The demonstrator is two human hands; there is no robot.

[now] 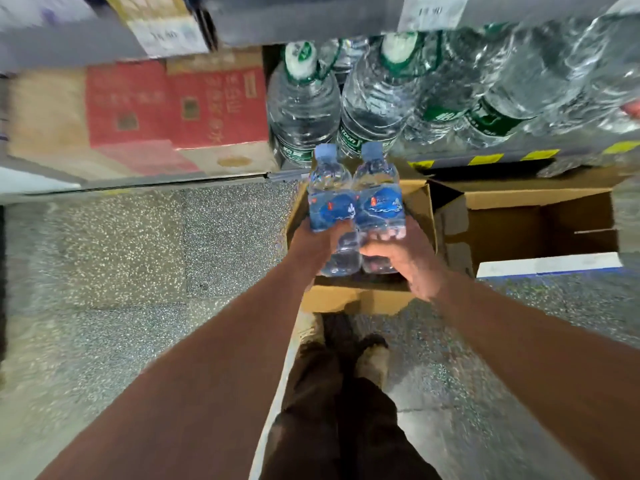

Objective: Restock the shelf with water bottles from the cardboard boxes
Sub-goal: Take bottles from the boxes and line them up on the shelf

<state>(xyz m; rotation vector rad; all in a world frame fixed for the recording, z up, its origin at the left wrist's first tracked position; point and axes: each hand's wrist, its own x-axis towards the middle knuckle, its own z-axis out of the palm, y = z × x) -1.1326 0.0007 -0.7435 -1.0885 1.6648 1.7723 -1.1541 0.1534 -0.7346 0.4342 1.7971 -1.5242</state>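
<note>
We look down on a speckled grey floor (121, 254), smeared by motion blur. At upper left, two red cartons (173, 105) with printed characters stand side by side, and a plain brown carton (45, 112) is just beside them on the left. Above them hangs a pale price tag (169, 36), its figures too blurred to read. A second tag (433, 12) sits at top right. A yellow-and-black striped strip (485, 159) runs along the right. Lower down we make out dark trousers (346, 427) and a light, scuffed shoe (372, 356).
</note>
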